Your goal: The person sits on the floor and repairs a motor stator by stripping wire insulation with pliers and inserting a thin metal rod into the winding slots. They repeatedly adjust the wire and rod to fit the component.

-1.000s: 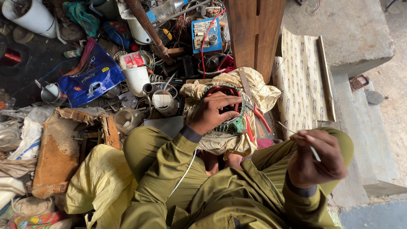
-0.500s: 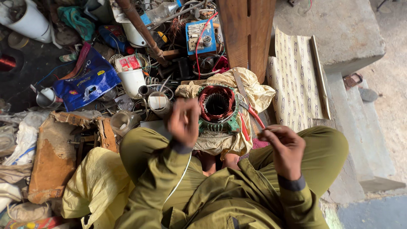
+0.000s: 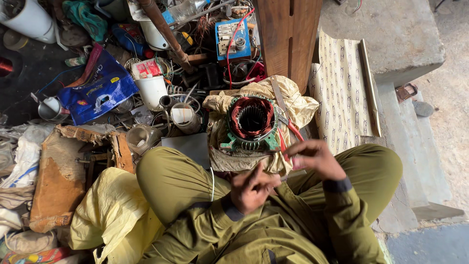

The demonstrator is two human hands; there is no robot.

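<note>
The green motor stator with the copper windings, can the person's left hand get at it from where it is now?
Probably yes. The stator sits uncovered on a cloth just beyond the knees, and the left hand is raised right in front of it with nothing between them.

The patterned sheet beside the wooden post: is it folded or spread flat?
Spread flat: the patterned sheet lies open across the concrete step, its whole printed face showing.
</note>
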